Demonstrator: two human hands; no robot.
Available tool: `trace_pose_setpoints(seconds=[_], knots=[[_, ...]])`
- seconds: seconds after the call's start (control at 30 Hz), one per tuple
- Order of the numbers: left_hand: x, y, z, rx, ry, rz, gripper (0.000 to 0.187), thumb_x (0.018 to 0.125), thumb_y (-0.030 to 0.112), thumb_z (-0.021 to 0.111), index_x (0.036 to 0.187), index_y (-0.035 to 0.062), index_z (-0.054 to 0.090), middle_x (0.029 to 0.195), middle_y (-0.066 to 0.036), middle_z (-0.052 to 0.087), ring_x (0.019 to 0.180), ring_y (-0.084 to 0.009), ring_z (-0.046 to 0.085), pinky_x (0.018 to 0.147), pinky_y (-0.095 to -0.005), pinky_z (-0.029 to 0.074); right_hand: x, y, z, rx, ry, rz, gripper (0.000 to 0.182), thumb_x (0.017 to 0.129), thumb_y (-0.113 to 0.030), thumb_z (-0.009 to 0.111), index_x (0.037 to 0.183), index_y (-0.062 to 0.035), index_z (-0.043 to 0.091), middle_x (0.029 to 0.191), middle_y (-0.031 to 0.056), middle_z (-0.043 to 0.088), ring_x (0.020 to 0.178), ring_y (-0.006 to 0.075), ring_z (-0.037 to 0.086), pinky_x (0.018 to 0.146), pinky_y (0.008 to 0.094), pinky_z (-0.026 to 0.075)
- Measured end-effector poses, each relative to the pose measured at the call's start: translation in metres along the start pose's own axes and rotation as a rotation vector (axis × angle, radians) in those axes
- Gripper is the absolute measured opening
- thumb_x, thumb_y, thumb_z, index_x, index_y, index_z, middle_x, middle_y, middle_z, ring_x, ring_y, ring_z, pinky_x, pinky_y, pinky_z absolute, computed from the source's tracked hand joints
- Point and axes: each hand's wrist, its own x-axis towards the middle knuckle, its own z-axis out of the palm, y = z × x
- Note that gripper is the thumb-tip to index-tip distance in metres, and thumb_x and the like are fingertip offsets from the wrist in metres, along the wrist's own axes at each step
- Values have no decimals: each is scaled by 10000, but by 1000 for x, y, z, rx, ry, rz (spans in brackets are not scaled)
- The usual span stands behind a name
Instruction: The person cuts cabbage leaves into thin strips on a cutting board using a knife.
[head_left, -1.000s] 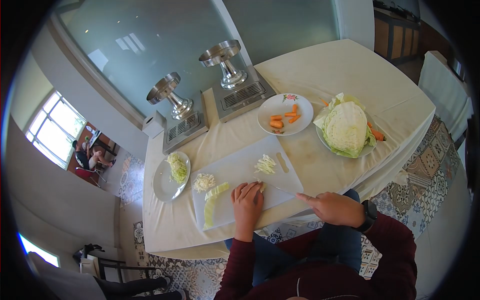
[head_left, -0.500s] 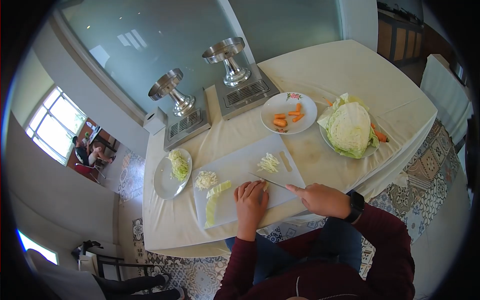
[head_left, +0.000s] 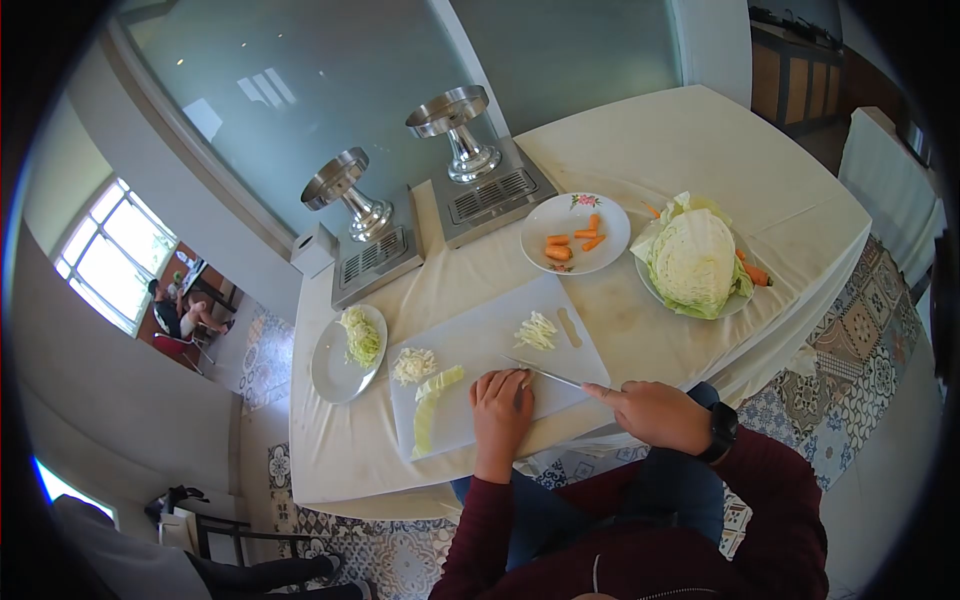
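Observation:
My right hand (head_left: pixel 662 415) is closed around the handle of a knife (head_left: pixel 550 375), index finger along its top. The blade points left over the white cutting board (head_left: pixel 480 330), its tip close to my left fingertips. My left hand (head_left: pixel 500 415) presses down on the board with curled fingers. A pale bit of cabbage shows at its fingertips; the rest is hidden under the hand. On the board lie a cabbage strip (head_left: pixel 430 405), a pile of chopped cabbage (head_left: pixel 413 366) and some cabbage shreds (head_left: pixel 536 331).
Shredded cabbage (head_left: pixel 360 337) lies on a plate (head_left: pixel 335 375) at left. Carrot pieces (head_left: pixel 558 252) sit on a flowered plate (head_left: pixel 612 250). A large cabbage (head_left: pixel 692 262) rests on another plate with carrots (head_left: pixel 757 275). Two metal stands (head_left: pixel 470 160) stand behind. People are at far left.
My right hand has drawn the knife a little right and toward me, away from my left fingertips. My left hand stays nearly in place. The view has shifted slightly.

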Motion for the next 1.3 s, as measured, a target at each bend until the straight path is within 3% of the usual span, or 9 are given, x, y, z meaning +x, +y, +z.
trace_pose_setpoints(seconds=[0.4, 1.3], knots=[[0, 1, -1, -44, -4, -4, 284, 785, 57, 718, 1063, 116, 729, 1075, -29, 720, 1078, -275, 630, 1006, -436, 433, -6, 1, -5, -65, 88, 13, 557, 943, -97, 537, 1496, -151, 507, 804, 167, 626, 691, 354, 654, 633, 466, 535], [1, 2, -5, -12, -43, -5, 295, 818, 83, 697, 1110, 109, 729, 1122, -32, 709, 1099, -253, 620, 1007, -444, 430, -17, -1, -16, 54, 97, 59, 568, 966, -120, 526, 1529, -166, 464, 786, 181, 611, 706, 373, 634, 673, 476, 519]])
